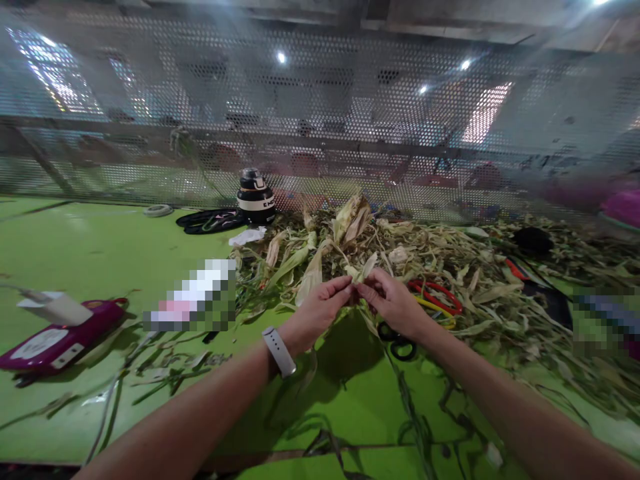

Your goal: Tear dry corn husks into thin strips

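Observation:
Both of my hands meet over the near edge of a heap of dried husks (pixel 445 260). My left hand (pixel 325 303) is closed, thumb and fingers pinching a pale corn husk (pixel 361 270). From the other side my right hand (pixel 395 300) pinches the same husk, its fingertips almost touching the left ones. A wider husk leaf (pixel 313 277) hangs just beyond my left hand. Below my right hand lie black scissor handles (pixel 400 341); their blades are hidden. Red-handled scissors (pixel 440 297) and a yellow handle (pixel 433 307) show right behind my right wrist.
A black bottle (pixel 256 200) stands at the back beside a black pouch (pixel 210 220). On the left are a purple power strip (pixel 95 323) with a white charger (pixel 55 308) and a cable. A perforated metal screen (pixel 325 113) rises behind the green table (pixel 125 247).

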A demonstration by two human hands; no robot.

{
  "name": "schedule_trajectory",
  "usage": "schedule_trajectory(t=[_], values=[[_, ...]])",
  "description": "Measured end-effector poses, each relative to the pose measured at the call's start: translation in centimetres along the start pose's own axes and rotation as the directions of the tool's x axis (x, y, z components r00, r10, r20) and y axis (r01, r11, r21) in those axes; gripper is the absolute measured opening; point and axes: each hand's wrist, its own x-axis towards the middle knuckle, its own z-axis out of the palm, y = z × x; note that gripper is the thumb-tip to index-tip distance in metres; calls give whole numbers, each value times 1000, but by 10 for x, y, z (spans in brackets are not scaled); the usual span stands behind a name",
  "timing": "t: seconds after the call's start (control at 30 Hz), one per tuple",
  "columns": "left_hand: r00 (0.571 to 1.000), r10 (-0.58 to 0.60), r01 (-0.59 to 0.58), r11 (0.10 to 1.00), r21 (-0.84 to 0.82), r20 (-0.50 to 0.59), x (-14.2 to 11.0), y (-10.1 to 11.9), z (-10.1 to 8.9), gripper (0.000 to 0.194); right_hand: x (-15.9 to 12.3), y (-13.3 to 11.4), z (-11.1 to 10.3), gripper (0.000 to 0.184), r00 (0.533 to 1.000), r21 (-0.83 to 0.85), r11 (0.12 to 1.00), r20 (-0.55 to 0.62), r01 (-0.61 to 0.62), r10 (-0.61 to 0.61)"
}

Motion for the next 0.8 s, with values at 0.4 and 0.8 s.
schedule_trajectory(t=[0.4, 0.8], values=[[999, 29, -25, 981, 195, -17, -5, 3, 5, 23, -4, 3, 10, 20, 993, -600, 794, 3, 96, -117], [994, -106, 95, 970, 222, 38, -10, 6, 5, 40, -5, 1, 12, 21, 993, -618, 786, -110, -33, -45]])
